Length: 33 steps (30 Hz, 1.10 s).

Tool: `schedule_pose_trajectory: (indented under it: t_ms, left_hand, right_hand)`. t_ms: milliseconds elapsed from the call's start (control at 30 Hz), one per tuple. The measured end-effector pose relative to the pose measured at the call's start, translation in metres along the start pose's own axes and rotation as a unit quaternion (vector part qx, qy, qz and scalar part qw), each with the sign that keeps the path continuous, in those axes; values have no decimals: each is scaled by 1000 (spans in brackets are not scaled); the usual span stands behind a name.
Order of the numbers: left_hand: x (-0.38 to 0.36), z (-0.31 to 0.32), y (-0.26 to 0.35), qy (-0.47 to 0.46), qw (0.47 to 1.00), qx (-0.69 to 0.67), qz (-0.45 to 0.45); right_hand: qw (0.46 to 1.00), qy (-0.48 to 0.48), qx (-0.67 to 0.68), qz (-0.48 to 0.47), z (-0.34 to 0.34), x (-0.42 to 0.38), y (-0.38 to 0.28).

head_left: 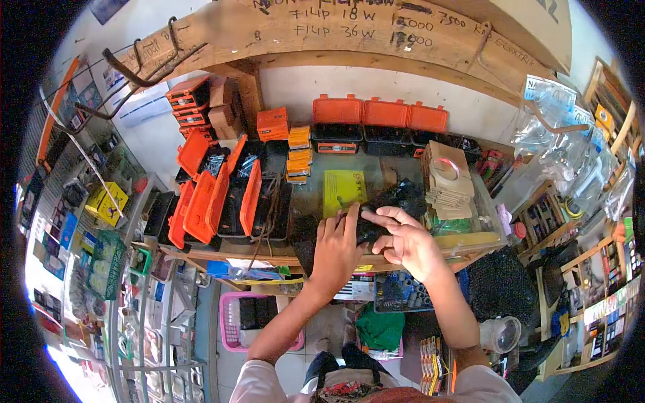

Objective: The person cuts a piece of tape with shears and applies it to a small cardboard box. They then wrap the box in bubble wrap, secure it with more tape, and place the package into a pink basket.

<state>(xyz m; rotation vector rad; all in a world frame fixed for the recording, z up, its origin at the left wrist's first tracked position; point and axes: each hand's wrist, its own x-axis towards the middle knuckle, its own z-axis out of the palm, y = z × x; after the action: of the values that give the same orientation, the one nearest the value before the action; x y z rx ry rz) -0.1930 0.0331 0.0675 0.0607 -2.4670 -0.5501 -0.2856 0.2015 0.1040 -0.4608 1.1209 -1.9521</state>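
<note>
A crumpled black plastic bag (402, 195) lies on the glass counter top (336, 164), its dark folds running down between my hands. My left hand (338, 242) rests over the dark material near the counter's front edge, fingers stretched forward. To its right is my right hand (405, 243), turned partly palm up, with its fingers apart beside the black folds. Just beyond my left fingertips lies a yellow packet (344, 190). A stack of brown cardboard pieces (443, 191) with a roll of tape (445, 168) on top stands right of my right hand.
Open orange-and-black boxes (208, 205) of screws crowd the counter's left side. More boxes (381, 124) line the back, beside small yellow boxes (299, 158). A wooden beam with hooks (138, 74) crosses overhead. Below are a pink basket (232, 322) and a blue tray (403, 295) of fittings.
</note>
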Motion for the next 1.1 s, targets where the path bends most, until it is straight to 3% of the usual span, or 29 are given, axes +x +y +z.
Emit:
schedule_pose_trajectory:
  t_ms: [300,767,967,1000,1100]
  left_hand:
    - [2,-4,0,-7,999,14,34]
    - [7,2,-10,-30,996,71,47]
    - [16,-9,-1,-99,988,113,27]
    - [16,-11,1,-112,986,122,25]
    - [18,-9,2,-122,982,143,34]
  right_hand:
    - [997,40,38,61,-9,7,0]
    - [992,17,41,119,-12,21,-19]
    - [964,34,209,157,-21,24,-23]
    - [955,2,253,156,-22,22,-24]
    - [924,37,349,151,-17,19,-24]
